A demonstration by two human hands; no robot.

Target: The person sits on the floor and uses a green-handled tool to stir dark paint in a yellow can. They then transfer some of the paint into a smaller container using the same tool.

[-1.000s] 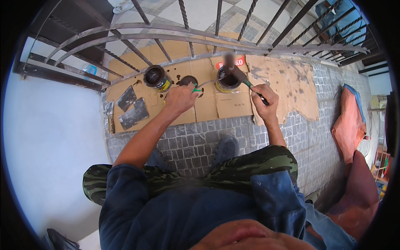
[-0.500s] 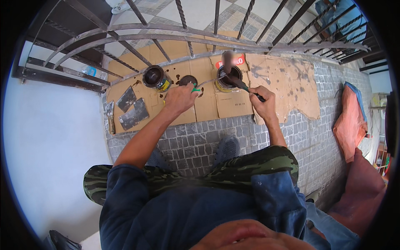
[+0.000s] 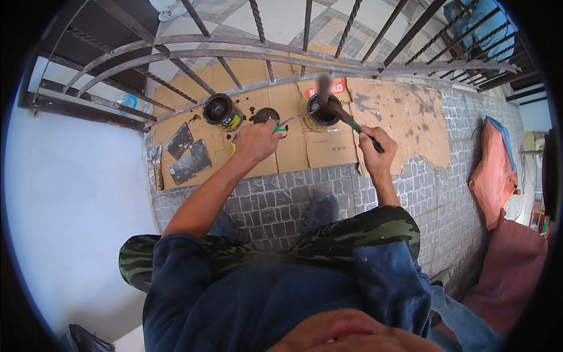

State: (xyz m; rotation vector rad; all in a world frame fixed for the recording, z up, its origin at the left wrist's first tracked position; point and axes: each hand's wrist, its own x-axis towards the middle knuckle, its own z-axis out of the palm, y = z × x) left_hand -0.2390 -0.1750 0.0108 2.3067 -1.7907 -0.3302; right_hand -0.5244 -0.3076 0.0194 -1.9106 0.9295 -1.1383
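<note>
My left hand (image 3: 258, 141) is closed round the green handle of a small paint roller (image 3: 291, 121), its thin metal rod reaching right to an open can. The dark head is blurred above that can. My right hand (image 3: 377, 149) grips the dark green handle of a paintbrush (image 3: 350, 122). Its dark bristle end meets the roller head over the can's mouth; whether they touch is unclear. Dark paint shows inside this right-hand paint can (image 3: 321, 122). Another open paint can (image 3: 224, 114) stands to the left. Beyond my left hand lies a round dark lid (image 3: 267, 115).
Paint-spotted cardboard (image 3: 287, 154) covers part of the stone-patterned floor (image 3: 275, 202). Dark scraper plates (image 3: 190, 161) and a narrow stained tool (image 3: 156, 164) lie at its left. An iron railing (image 3: 234, 57) arches across the far side. Orange sheeting (image 3: 492, 170) hangs at the right.
My right hand has moved a little right and down, drawing the paintbrush slightly back. My left hand and the roller have barely shifted.
</note>
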